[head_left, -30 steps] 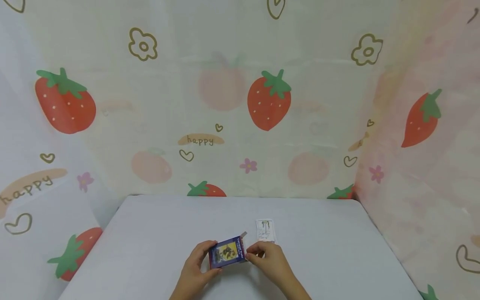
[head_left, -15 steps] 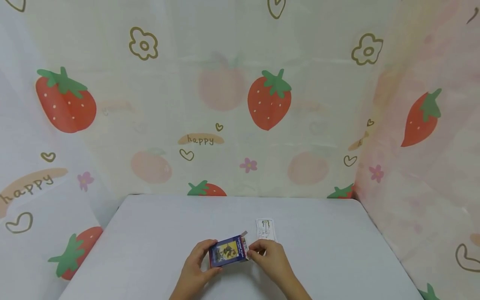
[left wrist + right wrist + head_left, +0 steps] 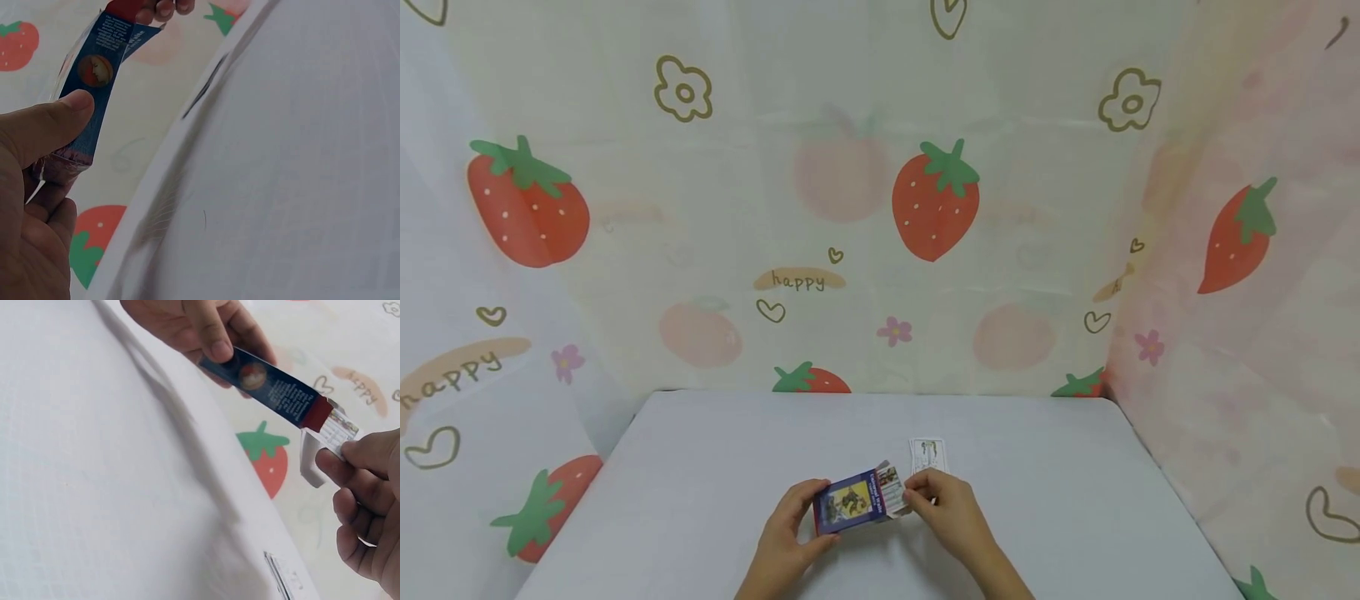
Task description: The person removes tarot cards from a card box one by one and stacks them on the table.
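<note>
A dark blue card box (image 3: 844, 505) with a yellow picture is tilted above the table, its end flap open on the right. My left hand (image 3: 790, 533) grips it at the closed end, the thumb (image 3: 65, 115) pressed along one narrow side. From the open end a stack of cards (image 3: 891, 490) sticks partway out. My right hand (image 3: 951, 512) pinches the outer end of those cards (image 3: 340, 431) between thumb and fingers. How many cards it holds cannot be told.
Behind the right hand, a small pile of white cards (image 3: 929, 454) lies on the white-covered table (image 3: 1037, 483). Cloth printed with strawberries (image 3: 936, 204) hangs around the back and sides.
The cards have slid out of the box's open end as my right hand moved slightly to the right. My left hand keeps its grip on the box, nearly in place.
</note>
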A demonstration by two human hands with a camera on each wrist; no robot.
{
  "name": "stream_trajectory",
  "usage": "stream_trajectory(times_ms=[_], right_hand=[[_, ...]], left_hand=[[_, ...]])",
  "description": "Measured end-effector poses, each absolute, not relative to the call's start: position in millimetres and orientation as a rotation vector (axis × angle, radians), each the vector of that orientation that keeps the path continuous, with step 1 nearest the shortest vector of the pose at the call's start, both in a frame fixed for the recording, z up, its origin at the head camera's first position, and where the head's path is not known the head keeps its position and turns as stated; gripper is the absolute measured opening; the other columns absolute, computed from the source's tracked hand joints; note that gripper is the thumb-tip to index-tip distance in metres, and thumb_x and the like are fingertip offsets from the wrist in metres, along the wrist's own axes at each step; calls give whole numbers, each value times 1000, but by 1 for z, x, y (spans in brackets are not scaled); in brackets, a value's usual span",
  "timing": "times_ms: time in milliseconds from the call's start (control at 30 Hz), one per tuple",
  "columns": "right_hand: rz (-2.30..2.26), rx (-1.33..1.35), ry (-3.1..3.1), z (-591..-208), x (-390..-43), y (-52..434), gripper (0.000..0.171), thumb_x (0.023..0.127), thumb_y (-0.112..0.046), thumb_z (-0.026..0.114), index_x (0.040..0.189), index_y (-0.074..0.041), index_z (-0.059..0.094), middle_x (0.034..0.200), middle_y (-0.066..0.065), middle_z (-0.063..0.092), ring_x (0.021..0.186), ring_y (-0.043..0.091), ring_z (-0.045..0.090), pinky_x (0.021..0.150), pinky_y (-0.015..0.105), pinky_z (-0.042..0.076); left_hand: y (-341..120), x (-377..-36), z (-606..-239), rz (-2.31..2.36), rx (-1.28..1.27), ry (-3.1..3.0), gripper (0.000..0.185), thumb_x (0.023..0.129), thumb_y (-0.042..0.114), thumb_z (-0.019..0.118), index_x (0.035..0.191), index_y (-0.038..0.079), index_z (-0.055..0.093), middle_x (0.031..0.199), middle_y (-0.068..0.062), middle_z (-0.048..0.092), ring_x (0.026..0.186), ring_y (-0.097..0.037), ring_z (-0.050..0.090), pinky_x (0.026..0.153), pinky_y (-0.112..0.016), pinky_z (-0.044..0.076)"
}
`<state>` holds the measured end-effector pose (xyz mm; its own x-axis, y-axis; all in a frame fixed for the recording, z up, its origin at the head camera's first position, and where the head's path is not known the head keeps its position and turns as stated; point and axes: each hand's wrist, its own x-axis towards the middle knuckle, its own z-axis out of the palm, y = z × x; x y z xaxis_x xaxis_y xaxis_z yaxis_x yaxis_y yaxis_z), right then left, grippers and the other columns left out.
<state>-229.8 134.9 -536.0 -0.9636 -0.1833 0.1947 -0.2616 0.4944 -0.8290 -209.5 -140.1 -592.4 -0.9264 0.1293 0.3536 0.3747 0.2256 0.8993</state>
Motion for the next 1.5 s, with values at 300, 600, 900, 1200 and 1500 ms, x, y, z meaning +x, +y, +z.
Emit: stream_trajectory(times_ms=[300, 600, 900, 1200, 1500], right_hand=[[1475, 383, -2618, -534, -235, 147, 7, 94, -20, 74, 98, -15, 72, 79, -10, 72, 67, 6, 59, 58, 19, 49], [1480, 351, -2605, -531, -239, 158, 5, 95, -19, 72, 99, -16, 72, 79, -10, 72, 68, 8, 59, 58, 20, 49], [1489, 292, -2579, -528, -241, 164, 5, 94, -16, 73, 98, -17, 72, 78, -11, 71, 70, 9, 63, 59, 20, 50], [1514, 246, -2533, -522, -241, 170, 6, 92, -14, 75, 97, -16, 73, 79, -8, 70, 70, 10, 62, 57, 19, 49], [1490, 204, -2528, -520, -243, 177, 6, 93, -15, 75, 98, -15, 73, 80, -7, 70, 71, 10, 59, 59, 20, 49]], left_hand=[[-139, -209, -589, -1780, -453, -2306, 80, 70, -4, 89, 140, 17, 56, 144, -8, 55, 137, -10, 49, 118, -15, 35], [-140, -209, -592, -1768, -474, -2290, 79, 70, -4, 89, 141, 10, 56, 143, -5, 55, 137, -10, 49, 118, -15, 35], [-142, -210, -593, -1766, -471, -2293, 80, 71, -2, 89, 141, 12, 55, 143, -4, 55, 137, -7, 48, 119, -16, 34], [-142, -209, -592, -1770, -473, -2285, 80, 71, -3, 89, 141, 16, 56, 144, -6, 54, 137, -5, 47, 119, -15, 34], [-141, -209, -592, -1759, -408, -2319, 81, 71, -5, 89, 141, 19, 56, 144, -1, 55, 139, -13, 48, 118, -15, 35]])
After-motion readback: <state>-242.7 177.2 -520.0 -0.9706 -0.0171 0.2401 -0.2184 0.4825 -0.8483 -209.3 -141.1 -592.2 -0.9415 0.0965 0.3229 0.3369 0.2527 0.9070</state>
